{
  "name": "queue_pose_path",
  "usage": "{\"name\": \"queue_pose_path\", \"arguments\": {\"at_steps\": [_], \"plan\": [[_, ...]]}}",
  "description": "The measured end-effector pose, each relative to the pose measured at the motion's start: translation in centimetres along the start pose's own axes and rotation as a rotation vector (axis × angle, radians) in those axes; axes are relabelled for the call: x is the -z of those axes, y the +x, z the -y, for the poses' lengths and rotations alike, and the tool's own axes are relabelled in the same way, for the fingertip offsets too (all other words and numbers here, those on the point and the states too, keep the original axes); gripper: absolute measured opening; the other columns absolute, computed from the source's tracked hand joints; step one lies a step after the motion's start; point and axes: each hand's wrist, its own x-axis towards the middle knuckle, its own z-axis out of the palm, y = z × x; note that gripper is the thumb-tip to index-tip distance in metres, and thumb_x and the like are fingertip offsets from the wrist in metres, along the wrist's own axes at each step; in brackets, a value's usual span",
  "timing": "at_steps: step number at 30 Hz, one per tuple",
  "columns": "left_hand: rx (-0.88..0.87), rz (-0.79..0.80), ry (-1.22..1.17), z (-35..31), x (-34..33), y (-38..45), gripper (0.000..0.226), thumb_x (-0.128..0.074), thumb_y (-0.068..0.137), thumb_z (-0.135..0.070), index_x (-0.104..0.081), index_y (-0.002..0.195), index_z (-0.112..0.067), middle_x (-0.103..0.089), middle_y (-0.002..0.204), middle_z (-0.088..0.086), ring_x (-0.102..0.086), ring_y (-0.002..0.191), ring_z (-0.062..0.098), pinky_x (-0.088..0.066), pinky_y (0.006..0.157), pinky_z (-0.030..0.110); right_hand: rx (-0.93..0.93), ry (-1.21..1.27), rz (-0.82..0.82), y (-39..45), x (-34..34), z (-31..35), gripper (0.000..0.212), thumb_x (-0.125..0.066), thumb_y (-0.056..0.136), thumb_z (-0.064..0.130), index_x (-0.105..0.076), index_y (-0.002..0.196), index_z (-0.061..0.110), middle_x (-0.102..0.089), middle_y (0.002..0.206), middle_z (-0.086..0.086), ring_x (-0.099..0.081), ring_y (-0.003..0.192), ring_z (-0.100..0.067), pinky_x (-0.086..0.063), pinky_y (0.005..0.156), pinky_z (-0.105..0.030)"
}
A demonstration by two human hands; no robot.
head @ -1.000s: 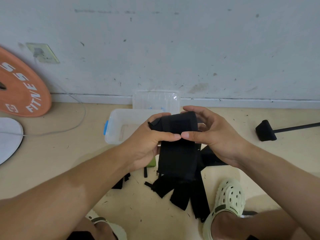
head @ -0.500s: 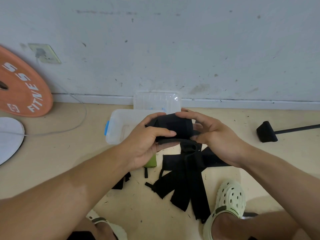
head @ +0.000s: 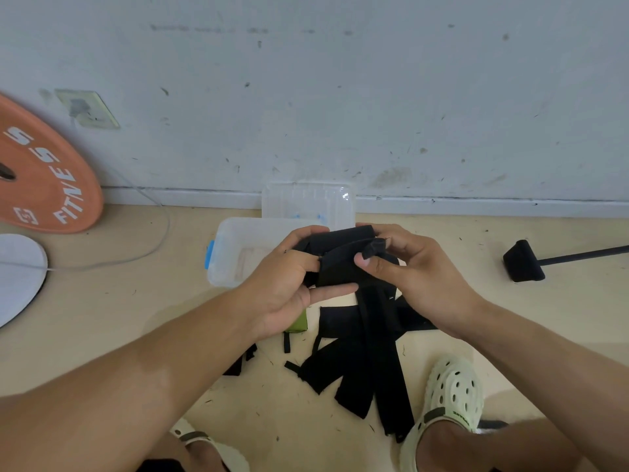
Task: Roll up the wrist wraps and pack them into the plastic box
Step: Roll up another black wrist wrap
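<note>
Since a second ago, one black wrist wrap (head: 343, 258) has been rolled shorter, both hands curled round it: left hand (head: 284, 284), right hand (head: 413, 272). Behind the grip sits one plastic box (head: 238, 247); below, several loose wraps (head: 360, 362).

Your box (head: 238, 253) sat before the wall (head: 340, 97), lid (head: 308, 199) behind it, loose wraps (head: 357, 369) nearer you, plate (head: 41, 178) far left.
</note>
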Motion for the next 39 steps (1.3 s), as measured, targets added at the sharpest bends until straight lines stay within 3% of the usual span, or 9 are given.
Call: {"name": "queue_pose_path", "arguments": {"at_steps": [2, 5, 8, 11, 16, 21, 31, 36, 39], "plan": [[0.015, 0.005, -0.005, 0.1, 0.0, 0.0, 0.050, -0.041, 0.092, 0.024, -0.067, 0.117, -0.011, -0.059, 0.128, 0.019, -0.066, 0.112, 0.044, -0.065, 0.072, 0.050, 0.005, -0.001, -0.032, 0.0, 0.0, 0.0, 0.015, -0.076, 0.089, 0.015, -0.077, 0.100, 0.004, -0.072, 0.117, 0.005, -0.063, 0.107, -0.026, -0.054, 0.095, -0.028], [0.026, 0.010, -0.012, 0.6, 0.0, 0.0, 0.051, -0.040, 0.093, 0.024, -0.067, 0.116, -0.012, -0.060, 0.131, 0.020, -0.068, 0.111, 0.045, -0.064, 0.071, 0.048, -0.001, -0.013, -0.064, -0.2, -0.2, -0.1, 0.011, -0.078, 0.087, 0.013, -0.076, 0.092, 0.004, -0.069, 0.105, 0.005, -0.061, 0.090, -0.010, -0.049, 0.096, -0.031], [0.014, 0.007, 0.003, 1.1, 0.0, 0.1, 0.053, -0.038, 0.093, 0.023, -0.066, 0.118, -0.014, -0.061, 0.132, 0.021, -0.069, 0.111, 0.045, -0.064, 0.073, 0.050, 0.048, -0.088, -0.061, -0.3, -0.4, -0.5, 0.005, -0.078, 0.088, 0.013, -0.077, 0.092, 0.015, -0.067, 0.111, 0.006, -0.065, 0.106, -0.008, -0.050, 0.105, -0.043], [0.003, 0.009, 0.017, 1.2, 0.0, 0.0, 0.050, -0.038, 0.095, 0.020, -0.065, 0.120, -0.013, -0.061, 0.131, 0.021, -0.069, 0.112, 0.044, -0.064, 0.077, 0.053, 0.061, -0.071, -0.052, -0.4, -0.6, -0.2, 0.012, -0.076, 0.090, 0.009, -0.076, 0.086, 0.020, -0.066, 0.109, 0.002, -0.065, 0.100, -0.005, -0.053, 0.094, -0.028], [0.012, 0.109, 0.071, 0.7, 0.2, -0.2, 0.042, -0.067, 0.094, -0.027, -0.066, 0.132, -0.008, -0.065, 0.134, 0.020, -0.068, 0.120, 0.036, -0.060, 0.090, 0.056, -0.107, 0.160, -0.177, 0.1, -0.4, 0.9, 0.014, -0.073, 0.093, 0.013, -0.067, 0.081, 0.015, -0.057, 0.086, -0.027, -0.064, 0.078, -0.016, -0.055, 0.067, -0.022], [-0.136, 0.057, 0.311, 1.3, 0.6, 0.4, 0.076, -0.089, 0.070, -0.015, -0.056, 0.138, -0.012, -0.070, 0.129, 0.012, -0.073, 0.112, 0.030, -0.060, 0.094, 0.053, -0.248, 0.325, -0.159, 0.2, -0.5, 0.6, 0.022, -0.070, 0.095, 0.011, -0.058, 0.096, -0.007, -0.070, 0.089, -0.013, -0.071, 0.079, -0.018, -0.059, 0.074, -0.028], [-0.307, -0.043, 0.423, 2.1, 0.7, 0.6, 0.060, -0.076, 0.093, -0.021, -0.047, 0.143, -0.039, -0.061, 0.138, -0.004, -0.069, 0.117, 0.023, -0.063, 0.086, 0.049, -0.381, 0.367, -0.113, 0.0, -0.3, 0.6, 0.032, -0.069, 0.096, 0.010, -0.052, 0.124, 0.013, -0.067, 0.104, -0.010, -0.074, 0.081, -0.018, -0.062, 0.081, -0.036], [-0.302, 0.022, 0.759, 2.5, 1.4, 0.6, 0.124, -0.102, 0.053, -0.035, -0.028, 0.151, -0.052, -0.049, 0.138, -0.031, -0.063, 0.121, 0.003, -0.054, 0.101, 0.028, -0.180, 0.029, -0.102, -0.3, -0.4, 0.7, 0.030, -0.065, 0.099, 0.012, -0.055, 0.122, 0.029, -0.063, 0.111, -0.007, -0.072, 0.073, -0.017, -0.061, 0.069, -0.027], [-0.303, -0.007, 0.806, 2.4, 1.6, 0.8, 0.114, -0.101, 0.059, -0.027, -0.036, 0.152, -0.042, -0.053, 0.139, -0.025, -0.063, 0.123, 0.007, -0.056, 0.097, 0.028, -0.149, -0.010, 0.004, -0.2, -0.2, 0.8, 0.025, -0.061, 0.102, 0.013, -0.071, 0.120, 0.027, -0.066, 0.106, 0.000, -0.073, 0.080, -0.011, -0.064, 0.070, -0.033]]}}
